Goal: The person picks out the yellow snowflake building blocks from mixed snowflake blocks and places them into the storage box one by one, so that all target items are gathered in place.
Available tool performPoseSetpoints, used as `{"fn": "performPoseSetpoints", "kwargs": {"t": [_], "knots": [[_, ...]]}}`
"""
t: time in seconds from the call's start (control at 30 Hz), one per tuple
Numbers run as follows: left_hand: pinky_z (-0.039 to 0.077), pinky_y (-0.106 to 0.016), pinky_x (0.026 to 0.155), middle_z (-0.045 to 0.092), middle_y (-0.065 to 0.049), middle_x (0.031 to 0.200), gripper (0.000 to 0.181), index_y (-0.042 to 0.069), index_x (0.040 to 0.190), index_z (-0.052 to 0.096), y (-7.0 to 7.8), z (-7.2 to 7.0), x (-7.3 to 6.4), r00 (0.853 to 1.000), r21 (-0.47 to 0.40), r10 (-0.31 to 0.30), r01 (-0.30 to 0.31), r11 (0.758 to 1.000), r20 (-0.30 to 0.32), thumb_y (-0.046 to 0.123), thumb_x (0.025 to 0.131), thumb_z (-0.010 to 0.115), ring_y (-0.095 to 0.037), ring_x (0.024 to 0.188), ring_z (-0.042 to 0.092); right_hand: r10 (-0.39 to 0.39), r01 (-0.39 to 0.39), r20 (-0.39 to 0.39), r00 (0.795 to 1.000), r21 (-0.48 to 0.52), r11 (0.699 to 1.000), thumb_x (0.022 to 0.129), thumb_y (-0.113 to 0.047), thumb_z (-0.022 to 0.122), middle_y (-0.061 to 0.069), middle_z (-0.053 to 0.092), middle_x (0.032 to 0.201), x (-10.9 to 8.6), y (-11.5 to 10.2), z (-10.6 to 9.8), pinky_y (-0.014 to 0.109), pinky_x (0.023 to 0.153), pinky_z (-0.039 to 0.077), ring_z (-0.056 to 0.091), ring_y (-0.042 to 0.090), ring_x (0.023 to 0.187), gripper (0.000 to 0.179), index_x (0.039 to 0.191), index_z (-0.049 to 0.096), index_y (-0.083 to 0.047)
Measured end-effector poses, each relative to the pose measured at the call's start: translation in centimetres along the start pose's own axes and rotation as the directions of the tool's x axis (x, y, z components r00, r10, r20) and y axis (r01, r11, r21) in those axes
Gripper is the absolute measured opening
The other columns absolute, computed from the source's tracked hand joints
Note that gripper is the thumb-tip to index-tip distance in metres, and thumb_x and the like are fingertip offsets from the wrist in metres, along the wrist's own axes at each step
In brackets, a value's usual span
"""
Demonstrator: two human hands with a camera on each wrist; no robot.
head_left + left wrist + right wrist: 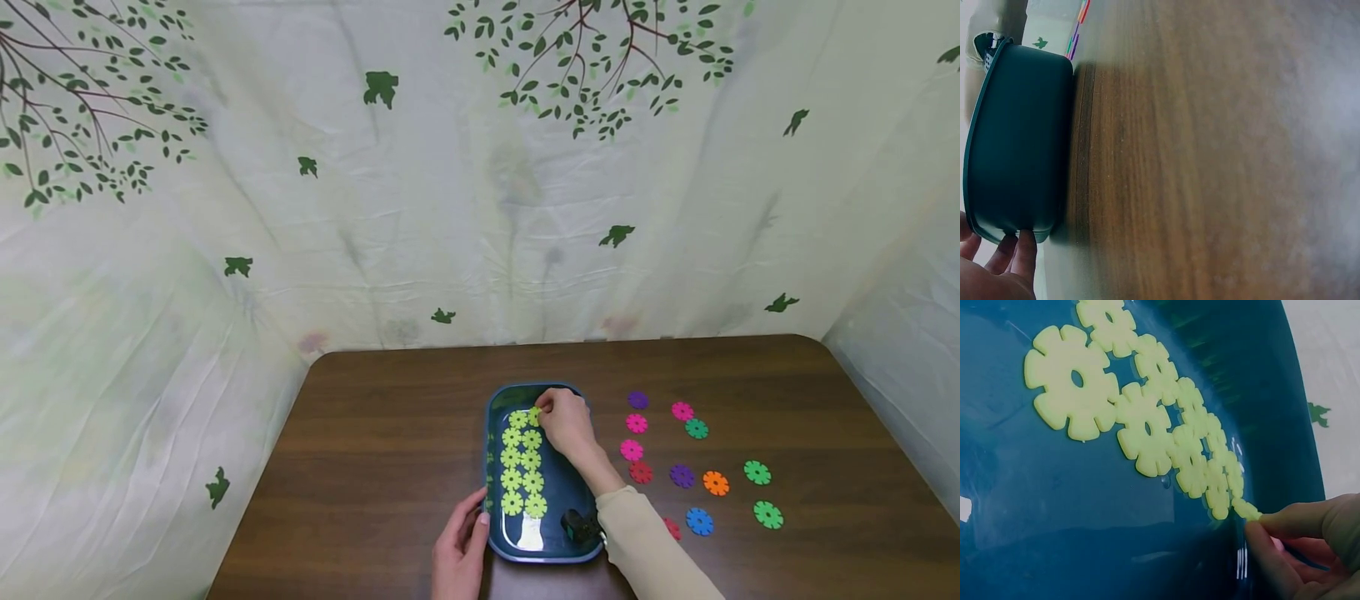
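Note:
A dark blue tray stands on the table, with yellow-green snowflake discs laid flat in two columns along its left half. My right hand reaches over the tray's right side to the far end of the right-hand column. Its thumb and index finger pinch one yellow-green snowflake disc, seen tilted beside the row in the right wrist view. At the tray's near left side, my left hand rests its fingertips against the outer wall.
Right of the tray, loose discs lie scattered on the wooden table: pink, purple, orange, blue, green and red. A cloth printed with leaves hangs behind the table.

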State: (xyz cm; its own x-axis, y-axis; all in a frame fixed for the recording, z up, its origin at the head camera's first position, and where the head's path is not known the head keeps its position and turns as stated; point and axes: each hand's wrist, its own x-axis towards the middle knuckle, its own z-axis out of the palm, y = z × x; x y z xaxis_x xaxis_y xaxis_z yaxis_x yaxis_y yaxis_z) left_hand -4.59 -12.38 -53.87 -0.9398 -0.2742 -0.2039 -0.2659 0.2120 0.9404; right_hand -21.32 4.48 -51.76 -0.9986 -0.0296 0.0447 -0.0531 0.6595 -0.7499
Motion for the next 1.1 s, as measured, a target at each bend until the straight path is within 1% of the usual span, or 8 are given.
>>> {"fn": "performPoseSetpoints", "kwargs": {"t": [0.17,0.4,0.7,0.83,1.03,1.1], "knots": [[0.051,-0.041,0.092,0.059,-0.011,0.133,0.030,0.018,0.128,0.063,-0.06,-0.02,-0.03,1.000,0.006,-0.003,0.003,1.000,-0.004,0.013,0.099,0.058,-0.027,0.117,0.060,-0.009,0.009,0.020,1.000,-0.001,1.000,0.087,0.001,0.067,0.002,0.064,0.080,0.12,0.18,0.29,0.038,0.068,0.052,0.058,0.017,0.070,0.011,0.096,0.073,-0.003],[0.051,-0.040,0.092,0.059,-0.011,0.133,0.030,0.019,0.128,0.063,-0.14,-0.01,-0.08,1.000,0.002,-0.001,0.001,1.000,-0.008,0.012,0.099,0.058,-0.026,0.116,0.060,0.011,-0.011,0.041,0.999,-0.004,1.000,0.087,0.000,0.069,0.002,0.065,0.081,0.19,0.12,0.38,0.037,0.068,0.052,0.059,0.018,0.072,0.011,0.097,0.074,-0.004],[0.051,-0.040,0.093,0.059,-0.010,0.133,0.031,0.020,0.128,0.063,-0.06,-0.02,-0.10,1.000,0.002,-0.024,0.024,1.000,-0.002,0.011,0.099,0.058,-0.027,0.117,0.059,-0.035,0.035,0.044,0.998,0.006,0.999,0.086,0.002,0.069,0.007,0.069,0.087,0.01,0.18,0.32,0.039,0.071,0.054,0.063,0.021,0.077,0.014,0.097,0.075,-0.003],[0.052,-0.039,0.092,0.059,-0.011,0.133,0.031,0.018,0.129,0.063,-0.01,-0.06,-0.23,1.000,-0.005,-0.006,0.005,1.000,-0.003,0.011,0.099,0.058,-0.027,0.117,0.060,-0.055,0.054,0.048,0.997,0.014,0.998,0.086,0.003,0.067,0.007,0.070,0.088,-0.02,0.23,0.16,0.039,0.070,0.053,0.063,0.021,0.078,0.016,0.098,0.075,-0.003],[0.052,-0.033,0.091,0.060,-0.011,0.131,0.031,0.015,0.128,0.064,-0.45,-0.03,0.04,0.998,-0.041,0.068,-0.068,0.997,-0.005,0.010,0.098,0.060,-0.027,0.117,0.060,-0.032,0.028,0.062,0.998,0.062,0.998,0.087,0.004,0.065,0.005,0.070,0.092,0.12,0.17,-0.22,0.037,0.070,0.053,0.062,0.020,0.079,0.019,0.101,0.074,-0.004],[0.051,-0.033,0.091,0.060,-0.011,0.131,0.031,0.015,0.128,0.064,-0.56,-0.03,0.08,0.997,-0.048,0.076,-0.076,0.996,-0.004,0.009,0.098,0.060,-0.027,0.117,0.060,-0.036,0.030,0.065,0.997,0.084,0.996,0.087,0.004,0.065,0.006,0.070,0.093,0.16,0.09,-0.34,0.036,0.070,0.053,0.062,0.019,0.079,0.019,0.102,0.074,-0.004]]}}
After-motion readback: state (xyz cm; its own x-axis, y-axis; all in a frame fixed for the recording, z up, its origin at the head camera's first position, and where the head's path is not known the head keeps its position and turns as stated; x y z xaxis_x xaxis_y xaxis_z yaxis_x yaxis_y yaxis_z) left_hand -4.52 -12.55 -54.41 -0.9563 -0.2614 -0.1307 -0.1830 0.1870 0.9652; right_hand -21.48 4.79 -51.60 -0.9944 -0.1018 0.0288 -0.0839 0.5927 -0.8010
